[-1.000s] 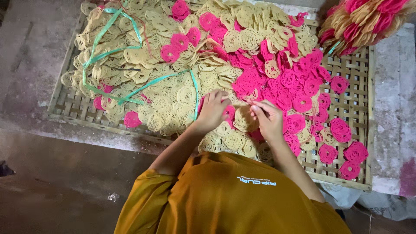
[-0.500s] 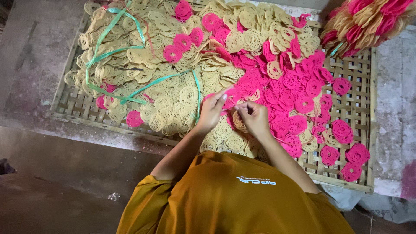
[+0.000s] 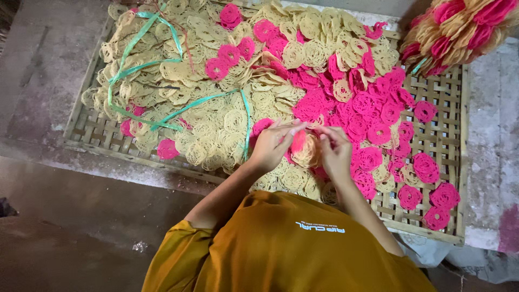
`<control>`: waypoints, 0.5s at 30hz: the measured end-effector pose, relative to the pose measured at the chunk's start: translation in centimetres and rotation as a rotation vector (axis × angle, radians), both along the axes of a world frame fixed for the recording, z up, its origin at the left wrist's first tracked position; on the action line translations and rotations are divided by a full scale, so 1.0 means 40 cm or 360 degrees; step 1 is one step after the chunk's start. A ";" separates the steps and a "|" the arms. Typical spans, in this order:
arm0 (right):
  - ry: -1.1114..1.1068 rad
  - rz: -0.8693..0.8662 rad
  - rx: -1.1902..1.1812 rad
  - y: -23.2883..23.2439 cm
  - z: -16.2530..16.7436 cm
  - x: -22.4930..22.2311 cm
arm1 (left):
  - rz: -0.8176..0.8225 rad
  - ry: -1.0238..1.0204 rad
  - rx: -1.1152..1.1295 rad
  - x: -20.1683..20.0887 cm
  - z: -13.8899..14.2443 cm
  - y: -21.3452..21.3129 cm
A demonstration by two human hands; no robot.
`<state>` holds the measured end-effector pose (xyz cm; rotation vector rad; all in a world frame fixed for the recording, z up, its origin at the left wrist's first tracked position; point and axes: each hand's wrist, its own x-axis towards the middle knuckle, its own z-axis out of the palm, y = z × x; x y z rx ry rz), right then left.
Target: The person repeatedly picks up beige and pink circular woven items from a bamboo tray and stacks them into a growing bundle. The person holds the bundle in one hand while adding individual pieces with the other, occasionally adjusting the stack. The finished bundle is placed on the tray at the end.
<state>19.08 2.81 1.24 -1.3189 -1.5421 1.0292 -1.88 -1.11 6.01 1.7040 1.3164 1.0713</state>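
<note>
Hundreds of round, lacy coiled crackers, cream and bright pink, cover a flat woven bamboo tray [image 3: 443,103] that rests on a grey concrete ledge [image 3: 489,157]. Cream ones fill the left half, pink ones the right, and green plastic straps [image 3: 141,66] loop over the cream heap. At the top right corner a tied bundle of pink and cream crackers [image 3: 457,30] is cut off by the frame edge.

At the tray's near edge both hands meet over a small stack of cream coiled discs [image 3: 307,151]. That stack lies directly between them, just below the fingertips, about level with both wrists, so neither hand is clearly nearer. Left hand [image 3: 273,145] curls its fingers onto the stack's left side with a pink disc under them; right hand [image 3: 335,151] pinches at its right rim. Whether either grip is firm, I cannot tell.

An orange shirt [image 3: 286,249] hides the tray's near rail.
</note>
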 end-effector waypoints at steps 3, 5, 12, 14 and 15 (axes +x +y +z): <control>-0.0073 0.0303 0.0356 0.002 0.011 -0.001 | -0.0191 -0.0020 0.0095 0.007 0.004 0.029; -0.0029 0.0318 0.0101 0.003 0.005 -0.021 | -0.0254 0.0004 0.0110 0.007 -0.002 0.056; 0.0346 0.0227 -0.0139 0.011 0.002 0.001 | -0.0004 0.1030 -0.0174 -0.101 -0.074 0.066; 0.0381 0.0251 -0.0165 0.012 0.004 0.001 | 0.0012 0.1210 -0.0236 -0.109 -0.100 0.050; 0.0397 0.0266 -0.0180 0.012 0.004 -0.002 | 0.0023 0.1298 -0.0269 -0.112 -0.110 0.045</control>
